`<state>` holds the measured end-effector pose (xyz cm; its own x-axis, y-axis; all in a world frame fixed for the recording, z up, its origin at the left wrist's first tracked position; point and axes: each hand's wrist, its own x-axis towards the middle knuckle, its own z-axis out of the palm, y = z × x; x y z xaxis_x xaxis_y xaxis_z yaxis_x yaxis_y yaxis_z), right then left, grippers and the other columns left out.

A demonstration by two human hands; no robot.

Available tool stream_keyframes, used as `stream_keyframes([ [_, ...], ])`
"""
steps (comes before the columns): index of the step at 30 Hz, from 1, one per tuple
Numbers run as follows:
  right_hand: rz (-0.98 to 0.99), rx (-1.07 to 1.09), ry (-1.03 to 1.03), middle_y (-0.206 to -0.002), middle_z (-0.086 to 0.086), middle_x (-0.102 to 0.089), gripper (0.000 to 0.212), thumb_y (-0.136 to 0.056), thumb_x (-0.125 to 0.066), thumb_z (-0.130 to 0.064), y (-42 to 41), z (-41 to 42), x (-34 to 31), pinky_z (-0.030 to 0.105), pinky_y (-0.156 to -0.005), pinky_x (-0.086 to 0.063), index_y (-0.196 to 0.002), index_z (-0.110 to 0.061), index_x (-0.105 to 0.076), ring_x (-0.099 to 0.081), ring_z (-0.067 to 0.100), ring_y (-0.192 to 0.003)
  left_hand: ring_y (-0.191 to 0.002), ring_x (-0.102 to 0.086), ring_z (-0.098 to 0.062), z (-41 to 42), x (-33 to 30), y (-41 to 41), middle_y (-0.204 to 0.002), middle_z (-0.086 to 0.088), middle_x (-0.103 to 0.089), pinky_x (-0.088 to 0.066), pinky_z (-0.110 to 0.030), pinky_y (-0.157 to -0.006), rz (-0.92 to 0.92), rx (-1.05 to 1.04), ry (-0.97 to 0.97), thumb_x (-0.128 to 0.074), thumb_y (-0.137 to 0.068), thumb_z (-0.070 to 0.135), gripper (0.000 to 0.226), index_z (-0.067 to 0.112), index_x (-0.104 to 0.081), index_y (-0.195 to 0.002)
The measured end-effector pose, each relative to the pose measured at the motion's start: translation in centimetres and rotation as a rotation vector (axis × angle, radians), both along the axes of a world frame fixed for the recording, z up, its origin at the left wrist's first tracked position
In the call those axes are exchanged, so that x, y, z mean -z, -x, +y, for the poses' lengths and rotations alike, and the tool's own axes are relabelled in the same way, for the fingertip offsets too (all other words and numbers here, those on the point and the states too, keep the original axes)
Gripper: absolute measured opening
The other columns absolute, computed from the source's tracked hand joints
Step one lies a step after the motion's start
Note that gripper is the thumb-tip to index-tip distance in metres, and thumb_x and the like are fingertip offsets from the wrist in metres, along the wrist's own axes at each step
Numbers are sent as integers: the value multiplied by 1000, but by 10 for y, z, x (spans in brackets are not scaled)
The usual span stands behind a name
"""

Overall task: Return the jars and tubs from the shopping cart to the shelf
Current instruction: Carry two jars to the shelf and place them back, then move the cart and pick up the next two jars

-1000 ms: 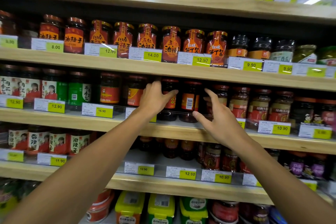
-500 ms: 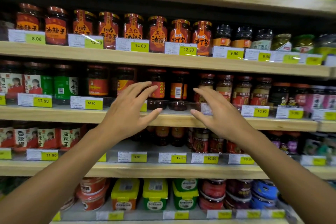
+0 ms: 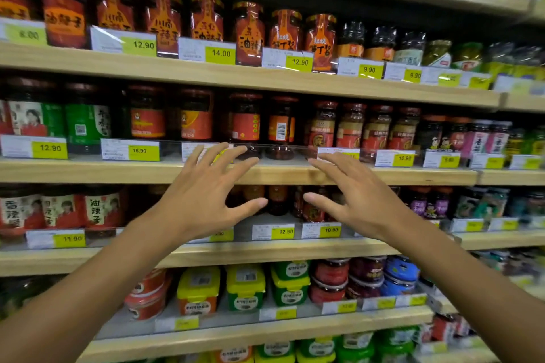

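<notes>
**Jars on the shelf, both hands empty**

Jars (image 3: 245,124) with red labels stand in a row on the wooden shelf (image 3: 88,171), behind a low clear rail that carries yellow price tags (image 3: 50,148) (12.90, 16.90 and 10.90 can be read). One jar beside them (image 3: 281,127) shows a barcode on its orange label. The left hand (image 3: 203,200) is held in front of the shelf edge, fingers spread and holding nothing, its fingertips near the rail below those jars. The right hand (image 3: 356,200) is just beside it, also spread and empty, palm turned inward; the 2 hands are apart and touch no jar. Above is another row of red and orange jars. 2 shelves lower stand tubs (image 3: 246,289) with yellow lids, next to stacked red and blue ones. The right edge of the view is blurred.
</notes>
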<state>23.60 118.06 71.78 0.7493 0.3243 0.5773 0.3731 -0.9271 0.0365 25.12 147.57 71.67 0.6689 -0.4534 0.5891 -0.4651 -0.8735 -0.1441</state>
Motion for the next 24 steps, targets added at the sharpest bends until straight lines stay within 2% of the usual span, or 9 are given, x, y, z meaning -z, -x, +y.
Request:
stream_keyframes([
  [3, 69, 11, 16, -165, -11, -24, 84, -87, -23, -86, 7, -9, 10, 44, -124, -22, -157, -40, -25, -17, 14, -153, -153, -22, -20, -12, 9, 8, -164, 7, -28, -16, -48, -125, 13, 65, -24, -18, -86, 84, 84, 36, -35, -153],
  [7, 72, 15, 32, -163, -9, -27, 87, -86, -22, -88, 28, -28, 21, 45, -121, -27, -157, -37, -26, -23, 15, -151, -150, -27, -20, -42, 20, 21, -162, 6, -32, -18, -45, -125, 21, 103, -67, -21, -89, 82, 81, 34, -33, -153],
  [12, 176, 78, 9, -168, -15, -12, 89, -84, -25, -90, 70, -83, 35, 43, -127, -13, -159, -42, -17, -6, 13, -156, -153, -19, -20, -110, 34, 46, -166, 9, -21, -12, -46, -126, 83, 135, -100, -15, -85, 87, 87, 39, -22, -158],
  [15, 225, 141, 5, -168, -16, -9, 90, -84, -26, -91, 103, -141, 50, 42, -127, -12, -159, -44, -12, -3, 11, -156, -155, -12, -19, -174, 47, 58, -168, 11, -12, -7, -46, -127, 147, 194, -106, -9, -82, 89, 90, 42, -15, -159],
  [19, 254, 262, -13, -168, -15, -9, 91, -84, -26, -91, 157, -236, 77, 41, -127, -12, -160, -43, -10, -5, 13, -156, -155, -11, -19, -277, 70, 76, -169, 10, -7, -12, -47, -126, 225, 332, -128, 3, -75, 93, 99, 42, -14, -158],
  [21, 269, 340, -28, -169, -13, -9, 91, -85, -25, -90, 188, -286, 91, 40, -126, -10, -160, -42, -9, -5, 14, -156, -155, -10, -19, -333, 81, 88, -168, 11, -6, -14, -46, -126, 267, 400, -138, -1, -77, 93, 95, 44, -9, -158],
  [24, 295, 442, -90, -169, -12, -10, 88, -87, -30, -88, 242, -355, 110, 42, -127, -12, -160, -43, -9, -5, 14, -156, -156, -3, -16, -418, 99, 109, -168, 14, 1, -8, -44, -126, 314, 496, -187, -2, -77, 91, 93, 46, -4, -158],
])
